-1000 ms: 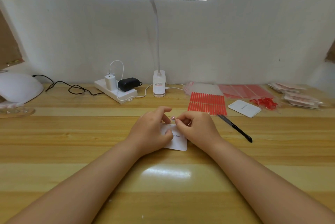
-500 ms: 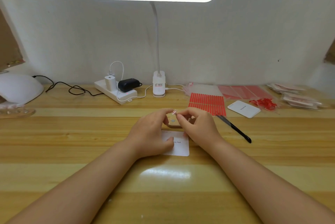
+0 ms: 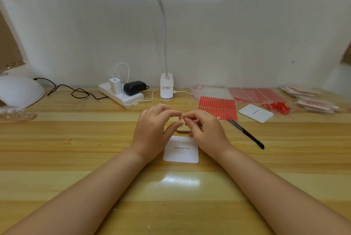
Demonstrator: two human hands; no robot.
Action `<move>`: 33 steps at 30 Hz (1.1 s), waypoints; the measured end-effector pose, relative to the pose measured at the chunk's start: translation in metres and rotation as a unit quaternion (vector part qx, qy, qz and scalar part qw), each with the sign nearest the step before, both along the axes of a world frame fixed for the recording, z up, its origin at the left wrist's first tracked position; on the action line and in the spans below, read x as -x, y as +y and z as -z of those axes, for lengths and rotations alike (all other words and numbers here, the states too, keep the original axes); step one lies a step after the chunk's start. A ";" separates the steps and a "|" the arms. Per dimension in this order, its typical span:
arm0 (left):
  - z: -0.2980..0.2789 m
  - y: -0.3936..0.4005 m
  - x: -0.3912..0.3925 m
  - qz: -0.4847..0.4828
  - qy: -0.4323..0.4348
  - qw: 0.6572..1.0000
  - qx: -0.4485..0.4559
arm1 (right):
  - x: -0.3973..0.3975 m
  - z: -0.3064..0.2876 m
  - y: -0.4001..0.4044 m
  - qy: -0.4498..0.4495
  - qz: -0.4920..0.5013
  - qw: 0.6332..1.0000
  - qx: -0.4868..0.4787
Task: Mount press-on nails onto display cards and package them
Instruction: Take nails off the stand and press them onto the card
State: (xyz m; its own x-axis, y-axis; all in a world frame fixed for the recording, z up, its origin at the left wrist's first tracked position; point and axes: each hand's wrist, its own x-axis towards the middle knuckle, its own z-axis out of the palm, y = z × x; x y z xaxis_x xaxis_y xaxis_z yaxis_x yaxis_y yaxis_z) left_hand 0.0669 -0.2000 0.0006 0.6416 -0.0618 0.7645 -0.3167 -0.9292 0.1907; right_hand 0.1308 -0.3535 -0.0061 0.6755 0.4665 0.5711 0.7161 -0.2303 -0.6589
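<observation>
Item: both hands raised over a display card, fingertips meeting on something too small to identify.

We record the left hand (image 3: 152,128) and right hand (image 3: 207,130) with fingers curled, tips touching just above the desk (image 3: 76,149); we judge they pinch a nail or an adhesive tab, but cannot tell which. The display card (image 3: 181,151), printed "Handmade Nail", lies flat directly below and between the wrists, presumably kept there so the piece can be pressed straight down. Right of the right hand: black tweezers (image 3: 247,134), close for quick pickup. Beyond it, red adhesive strips (image 3: 217,107), a spare card (image 3: 256,113) and packaged sets (image 3: 313,101) wait.
</observation>
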 end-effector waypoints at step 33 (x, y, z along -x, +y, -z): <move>0.008 0.003 -0.013 -0.077 0.131 0.934 0.323 | 0.002 -0.003 0.005 0.090 0.040 0.990 -0.101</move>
